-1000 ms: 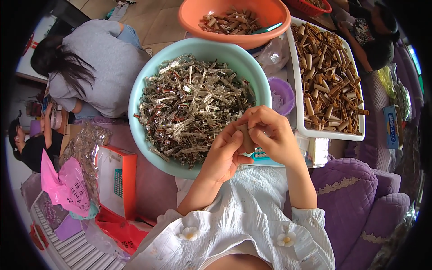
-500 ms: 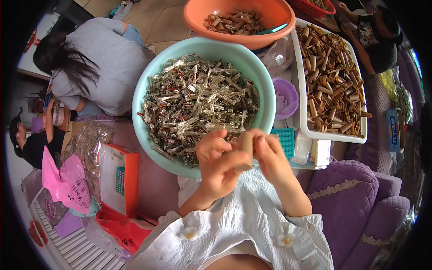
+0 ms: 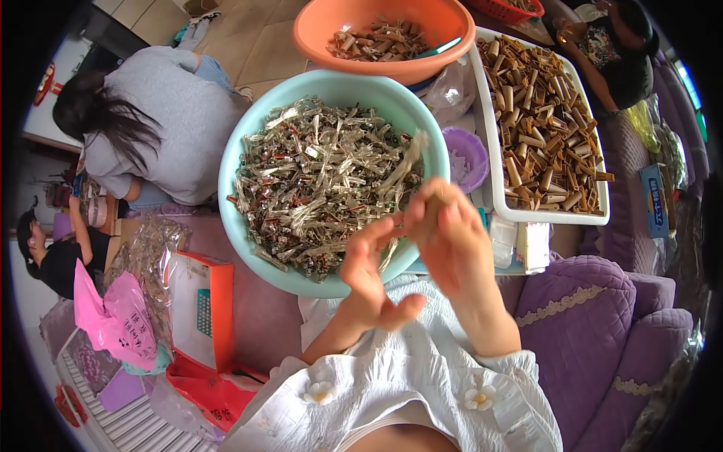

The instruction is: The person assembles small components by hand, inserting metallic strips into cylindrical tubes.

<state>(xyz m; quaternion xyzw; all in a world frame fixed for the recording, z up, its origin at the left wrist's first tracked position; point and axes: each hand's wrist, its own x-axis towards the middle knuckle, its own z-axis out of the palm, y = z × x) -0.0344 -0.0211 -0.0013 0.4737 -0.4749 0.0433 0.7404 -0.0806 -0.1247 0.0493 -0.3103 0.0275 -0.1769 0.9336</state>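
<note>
My right hand [image 3: 456,260] is raised over the near right rim of a mint-green basin [image 3: 233,218], its fingers closed round a short tan tube [image 3: 434,203] that they mostly hide. My left hand [image 3: 369,279] is beside it, thumb spread away and fingers apart, with nothing plainly in it; its fingertips come close to the right hand. A heap of crinkled clear-wrapped strips [image 3: 309,181] with silvery and reddish bits fills the basin. Above the right hand, a blurred pale clear strip [image 3: 407,162] stands out over the heap.
On the right stands a white tray [image 3: 493,151] of brown tube pieces [image 3: 538,128]. A purple bowl [image 3: 471,177] holds white bits. Behind the basin is an orange bowl [image 3: 316,45] of tan pieces. An orange-red box [image 3: 222,316] lies left. Other people [image 3: 162,120] sit nearby.
Both hands have come apart, the left fingers loosening from the tan tube. My right hand has risen with the tube, and a blurred clear strip now shows above it. The view has shifted slightly.
</note>
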